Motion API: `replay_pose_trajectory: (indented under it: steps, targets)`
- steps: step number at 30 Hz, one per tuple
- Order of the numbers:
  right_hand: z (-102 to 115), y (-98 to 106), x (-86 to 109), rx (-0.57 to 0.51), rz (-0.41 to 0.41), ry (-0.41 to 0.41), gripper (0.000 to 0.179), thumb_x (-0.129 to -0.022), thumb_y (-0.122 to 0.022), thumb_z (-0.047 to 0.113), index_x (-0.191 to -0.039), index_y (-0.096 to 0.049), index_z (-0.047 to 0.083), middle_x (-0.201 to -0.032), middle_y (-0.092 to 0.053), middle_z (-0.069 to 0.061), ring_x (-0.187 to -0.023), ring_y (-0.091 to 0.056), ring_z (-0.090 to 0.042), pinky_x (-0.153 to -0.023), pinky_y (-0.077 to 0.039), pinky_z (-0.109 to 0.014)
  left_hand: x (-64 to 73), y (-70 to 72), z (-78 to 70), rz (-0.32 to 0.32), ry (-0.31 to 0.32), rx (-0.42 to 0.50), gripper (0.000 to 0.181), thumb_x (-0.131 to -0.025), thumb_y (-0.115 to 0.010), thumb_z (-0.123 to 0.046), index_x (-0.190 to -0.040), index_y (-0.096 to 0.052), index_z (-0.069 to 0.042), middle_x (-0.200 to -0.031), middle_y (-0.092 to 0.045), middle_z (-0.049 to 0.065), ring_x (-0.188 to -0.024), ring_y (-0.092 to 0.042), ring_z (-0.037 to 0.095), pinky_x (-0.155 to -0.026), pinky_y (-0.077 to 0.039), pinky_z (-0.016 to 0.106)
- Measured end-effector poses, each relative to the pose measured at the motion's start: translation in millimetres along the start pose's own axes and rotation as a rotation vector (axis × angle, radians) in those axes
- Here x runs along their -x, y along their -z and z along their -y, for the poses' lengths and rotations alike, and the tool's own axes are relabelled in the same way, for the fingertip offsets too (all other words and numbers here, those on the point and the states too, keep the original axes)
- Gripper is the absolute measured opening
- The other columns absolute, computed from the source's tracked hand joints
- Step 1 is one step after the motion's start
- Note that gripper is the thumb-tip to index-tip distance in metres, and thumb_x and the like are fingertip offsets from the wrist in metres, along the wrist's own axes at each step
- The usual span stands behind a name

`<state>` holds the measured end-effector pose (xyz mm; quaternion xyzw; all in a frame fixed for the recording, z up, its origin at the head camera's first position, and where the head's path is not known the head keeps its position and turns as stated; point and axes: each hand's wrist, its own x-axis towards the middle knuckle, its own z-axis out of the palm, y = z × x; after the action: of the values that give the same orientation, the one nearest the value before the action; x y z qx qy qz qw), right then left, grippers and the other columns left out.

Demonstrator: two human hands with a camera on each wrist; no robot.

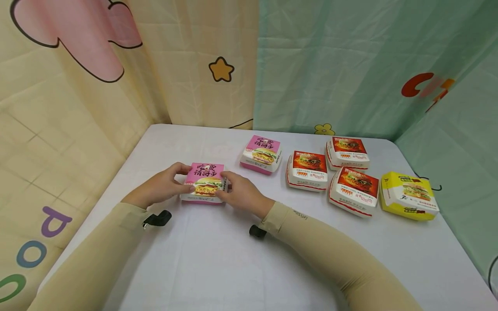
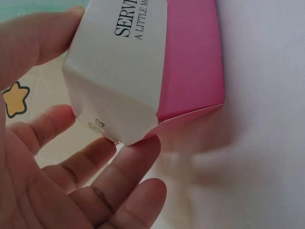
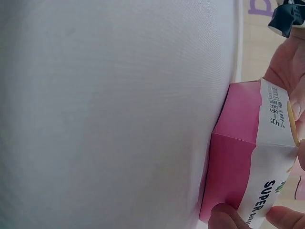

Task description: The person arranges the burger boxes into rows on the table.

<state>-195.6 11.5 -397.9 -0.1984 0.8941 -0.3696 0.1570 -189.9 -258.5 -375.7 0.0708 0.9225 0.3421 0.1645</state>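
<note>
A pink and white burger box [image 1: 204, 183] sits on the left part of the table, with a burger picture on its lid. From its left side my left hand [image 1: 165, 185] grips it, the thumb at the near corner and fingers along the side; the left wrist view shows the fingertips against the white and pink box [image 2: 119, 62]. On the opposite side my right hand [image 1: 243, 192] holds it too, thumb near the front and index finger at the back corner. In the right wrist view the box's pink base [image 3: 231, 162] rests on the white cloth.
Another pink burger box [image 1: 261, 153] stands behind and right. Further right are red and white burger boxes, one at the left [image 1: 308, 170], one at the back [image 1: 347, 153] and one in front [image 1: 354, 192]. A yellow burger box [image 1: 409, 195] is nearest the table's right edge. Curtains [image 1: 194, 86] hang behind.
</note>
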Motion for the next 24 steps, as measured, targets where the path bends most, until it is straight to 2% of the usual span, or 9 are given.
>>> replay_pose_trajectory:
  steps: [4,10,24]
  targets:
    - [0.1,-1.2,-1.0,0.001,0.006,-0.023,0.071,-0.1,-0.072,0.037,-0.161,-0.042,0.018,-0.139,-0.067,-0.011,-0.118,-0.065,-0.021,-0.098,-0.057,-0.041,0.2,0.3,0.1,0.005,0.001,0.001,0.078,-0.093,-0.076,-0.052,-0.154,-0.042,-0.016,-0.161,-0.043,0.021,-0.13,-0.059,0.042,-0.105,-0.053,0.059]
    - [-0.2,-2.5,-1.7,0.009,0.013,-0.039,0.075,-0.101,-0.071,0.038,-0.165,-0.036,0.018,-0.14,-0.067,-0.011,-0.117,-0.064,-0.02,-0.099,-0.057,-0.041,0.9,-0.8,-1.1,0.012,-0.002,0.01,0.08,-0.094,-0.075,-0.051,-0.156,-0.039,-0.015,-0.164,-0.039,0.026,-0.139,-0.052,0.048,-0.107,-0.05,0.063]
    - [-1.2,-0.4,0.0,0.074,-0.001,0.02,0.076,-0.101,-0.07,0.038,-0.165,-0.036,0.014,-0.147,-0.064,-0.009,-0.109,-0.061,-0.016,-0.097,-0.055,-0.037,1.2,-1.1,-3.4,0.016,-0.016,0.026,0.075,-0.095,-0.076,-0.047,-0.153,-0.042,-0.014,-0.163,-0.043,0.025,-0.148,-0.042,0.049,-0.112,-0.043,0.067]
